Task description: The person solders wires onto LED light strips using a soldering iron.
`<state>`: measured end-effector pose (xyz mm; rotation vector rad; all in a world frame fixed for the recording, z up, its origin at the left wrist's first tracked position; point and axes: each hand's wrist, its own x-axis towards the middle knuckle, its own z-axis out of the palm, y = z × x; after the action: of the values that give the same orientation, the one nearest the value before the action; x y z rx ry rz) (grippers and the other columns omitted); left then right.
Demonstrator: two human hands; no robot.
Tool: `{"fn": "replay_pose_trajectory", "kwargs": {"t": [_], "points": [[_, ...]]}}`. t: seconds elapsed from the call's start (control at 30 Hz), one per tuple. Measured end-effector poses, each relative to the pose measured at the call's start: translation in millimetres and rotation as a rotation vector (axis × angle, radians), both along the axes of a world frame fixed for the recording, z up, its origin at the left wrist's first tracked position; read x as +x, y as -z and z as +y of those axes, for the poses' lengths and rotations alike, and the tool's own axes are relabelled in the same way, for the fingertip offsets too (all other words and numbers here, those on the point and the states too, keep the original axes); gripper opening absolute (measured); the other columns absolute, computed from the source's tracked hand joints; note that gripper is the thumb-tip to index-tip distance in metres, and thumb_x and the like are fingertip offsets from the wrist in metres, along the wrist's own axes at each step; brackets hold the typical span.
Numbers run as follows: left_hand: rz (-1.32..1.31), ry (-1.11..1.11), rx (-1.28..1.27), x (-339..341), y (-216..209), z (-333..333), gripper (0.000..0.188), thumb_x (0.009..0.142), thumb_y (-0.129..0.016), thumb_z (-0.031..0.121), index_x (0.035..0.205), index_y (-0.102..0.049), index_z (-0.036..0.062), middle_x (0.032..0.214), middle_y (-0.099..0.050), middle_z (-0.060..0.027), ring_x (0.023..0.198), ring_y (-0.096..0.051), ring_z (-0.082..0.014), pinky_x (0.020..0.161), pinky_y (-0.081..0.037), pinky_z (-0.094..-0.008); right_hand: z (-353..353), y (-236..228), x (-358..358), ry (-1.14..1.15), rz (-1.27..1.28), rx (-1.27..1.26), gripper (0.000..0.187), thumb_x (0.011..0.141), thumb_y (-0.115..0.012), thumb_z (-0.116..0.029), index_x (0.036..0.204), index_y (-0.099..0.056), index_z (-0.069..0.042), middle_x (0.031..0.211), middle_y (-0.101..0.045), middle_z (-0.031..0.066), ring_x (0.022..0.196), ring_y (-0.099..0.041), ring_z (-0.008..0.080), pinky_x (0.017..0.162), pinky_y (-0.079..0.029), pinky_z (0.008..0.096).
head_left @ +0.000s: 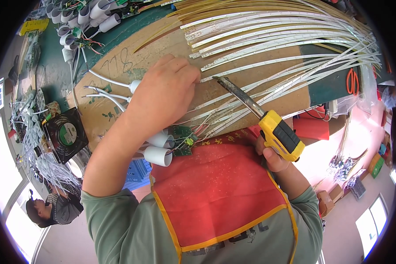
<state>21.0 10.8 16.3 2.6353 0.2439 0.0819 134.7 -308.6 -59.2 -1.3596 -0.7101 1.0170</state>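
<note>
My left hand (169, 88) is closed, its fingers curled down at the end of a white LED strip (233, 72) on the brown cardboard (268, 97). The fingertips are partly hidden. My right hand (273, 157) grips a yellow and black soldering iron (282, 135). The iron's long metal barrel slants up and left, and its dark tip lies close to the strip's end beside my left fingers. Below my left forearm sit white plastic cups (158, 156) with thin wires and a green circuit board (183, 143). A white cable (108, 79) passes toward my left wrist.
Many LED strips (268, 26) fan across the green table. White cups with wires (101, 13) are piled at the far left. A black fan (66, 135) stands left, near bundled cables (44, 154). Orange-handled scissors (352, 82) lie right. Another person (53, 209) is at lower left.
</note>
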Motion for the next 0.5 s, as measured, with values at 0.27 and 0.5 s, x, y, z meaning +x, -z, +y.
{"fn": "replay_pose_trajectory", "kwargs": {"t": [0.27,0.5], "points": [[-0.039,-0.034,-0.01,-5,-5,-4,0.015,0.081,-0.063,0.006,0.096,-0.063,0.0052,0.098,-0.062,-0.013,0.098,-0.058,-0.0355,0.085,-0.048,-0.0421,3,-2,1,0.046,-0.06,0.015,0.027,0.09,-0.065,-0.023,0.107,-0.061,-0.002,0.085,-0.06,0.0068,0.079,-0.057,0.0244,0.073,-0.044,0.036],[0.112,-0.076,0.17,-12,-13,-3,0.02,0.079,-0.062,0.005,0.098,-0.063,0.0048,0.104,-0.06,-0.0127,0.098,-0.058,-0.0351,0.088,-0.048,-0.0432,2,0,0,0.026,-0.053,0.012,0.028,0.09,-0.065,-0.023,0.109,-0.06,-0.002,0.087,-0.061,0.0072,0.08,-0.058,0.0244,0.074,-0.045,0.0352]]}}
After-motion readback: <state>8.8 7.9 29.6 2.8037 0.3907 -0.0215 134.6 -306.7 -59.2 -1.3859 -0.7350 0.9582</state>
